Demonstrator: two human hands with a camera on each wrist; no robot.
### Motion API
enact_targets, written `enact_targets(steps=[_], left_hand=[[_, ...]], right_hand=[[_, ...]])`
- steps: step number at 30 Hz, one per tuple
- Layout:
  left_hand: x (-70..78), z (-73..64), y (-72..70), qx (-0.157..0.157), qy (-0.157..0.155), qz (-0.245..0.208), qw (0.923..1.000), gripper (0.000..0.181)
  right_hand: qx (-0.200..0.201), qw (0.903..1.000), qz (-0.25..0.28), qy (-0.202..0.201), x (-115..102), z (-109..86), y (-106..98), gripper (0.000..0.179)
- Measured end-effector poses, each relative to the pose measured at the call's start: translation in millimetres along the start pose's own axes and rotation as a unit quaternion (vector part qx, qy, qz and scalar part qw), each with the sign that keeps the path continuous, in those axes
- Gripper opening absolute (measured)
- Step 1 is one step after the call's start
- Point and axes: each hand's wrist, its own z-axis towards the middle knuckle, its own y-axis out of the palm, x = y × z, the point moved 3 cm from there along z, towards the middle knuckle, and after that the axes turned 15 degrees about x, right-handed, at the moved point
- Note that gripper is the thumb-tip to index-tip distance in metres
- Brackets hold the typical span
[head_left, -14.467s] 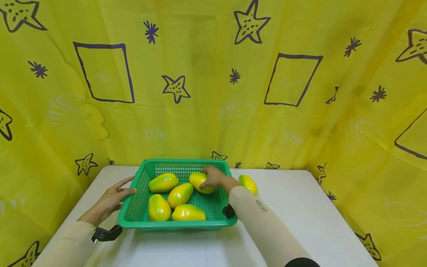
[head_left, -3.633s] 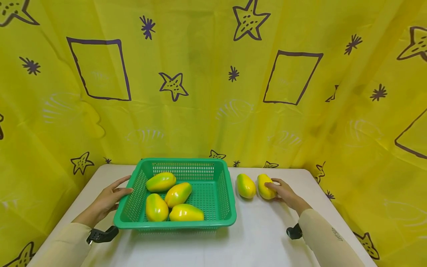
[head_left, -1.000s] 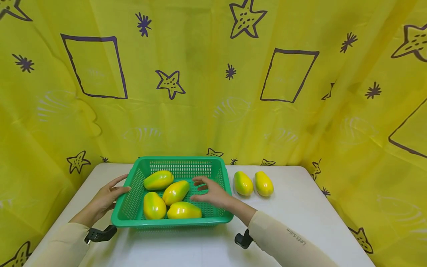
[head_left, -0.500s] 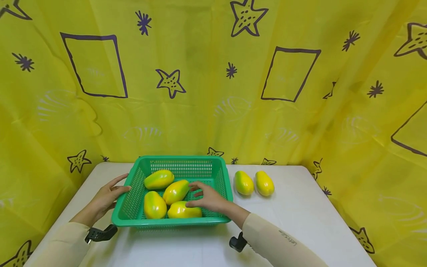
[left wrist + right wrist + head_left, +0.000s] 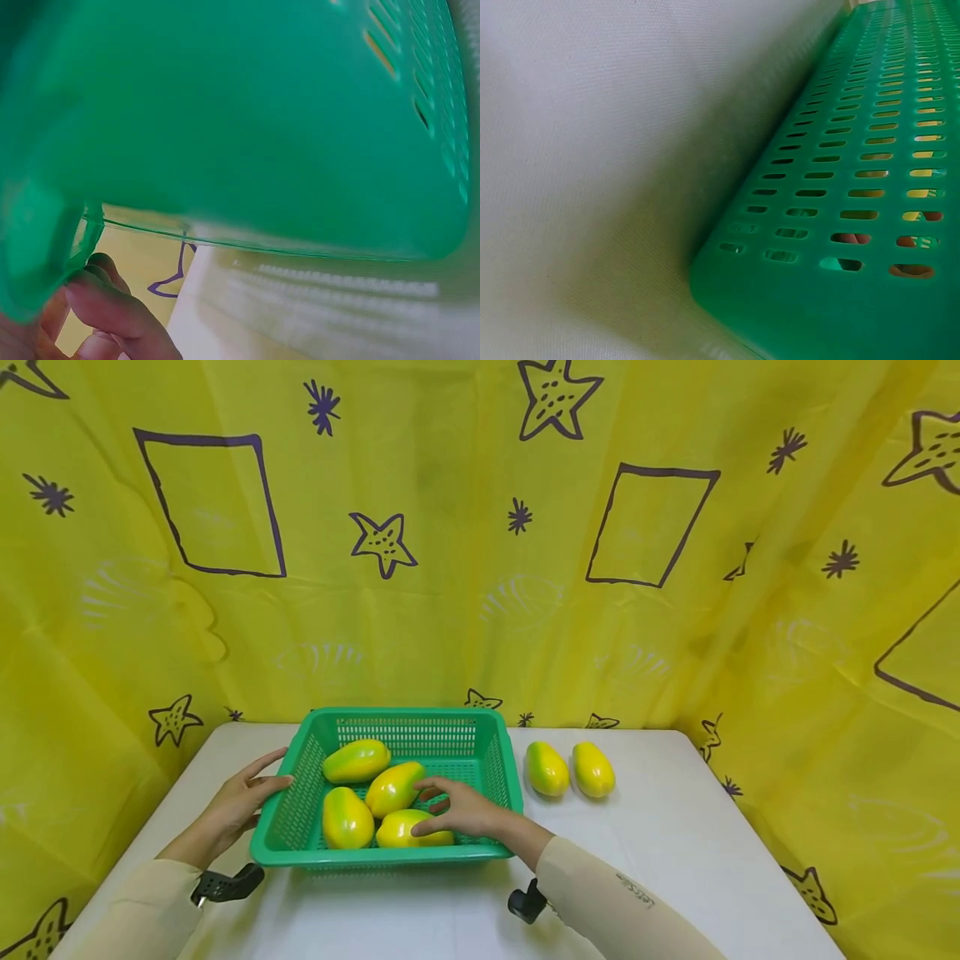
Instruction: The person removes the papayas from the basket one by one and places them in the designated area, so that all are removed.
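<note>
My left hand (image 5: 236,808) holds the left rim of a green plastic basket (image 5: 390,857), thumb on the rim and fingers outside it. In the left wrist view, its fingers (image 5: 120,319) bend below the rim. Inside the basket lie a back-left mango (image 5: 357,762), a middle mango (image 5: 393,791), a front-left mango (image 5: 347,820) and a front mango (image 5: 401,829), all glossy yellow with green streaks. My right hand (image 5: 468,812) reaches over the right side, fingers spread above the front mango, with the thumb overlapping it and fingertips by the middle mango. The right wrist view shows mainly the basket's slotted outer wall (image 5: 832,195).
Right of the basket, two more mangoes stand side by side: a nearer mango (image 5: 547,769) and a farther-right mango (image 5: 594,770). All rest on a white table (image 5: 660,852). A yellow curtain (image 5: 450,635) printed with starfish hangs behind and at both sides.
Earlier, my right hand took a mango from the basket and set it down on the right beside the other. It then returned and moved left and down onto the front mango. My left hand stayed.
</note>
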Motion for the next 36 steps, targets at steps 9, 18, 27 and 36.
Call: enact_targets(steps=[9, 18, 27, 36], left_hand=[[-0.3, 0.6, 3.0, 0.003, -0.004, -0.022, 0.9997, 0.078], [-1.7, -1.6, 4.7, 0.006, -0.006, -0.024, 0.9997, 0.078], [-1.1, -0.7, 3.2, 0.006, -0.012, -0.023, 0.9997, 0.079], [-1.2, -1.7, 2.4, 0.007, -0.008, -0.021, 0.9997, 0.077]], right_hand=[[-0.015, 0.9997, -0.018, 0.001, -3.5, 1.1, -0.9, 0.062], [-0.028, 0.9991, -0.031, 0.001, -0.2, 2.1, 1.4, 0.058], [-0.042, 0.9987, -0.027, -0.012, -2.0, 2.2, 2.8, 0.054], [-0.041, 0.9984, -0.034, -0.02, -0.9, 4.1, 3.1, 0.052]])
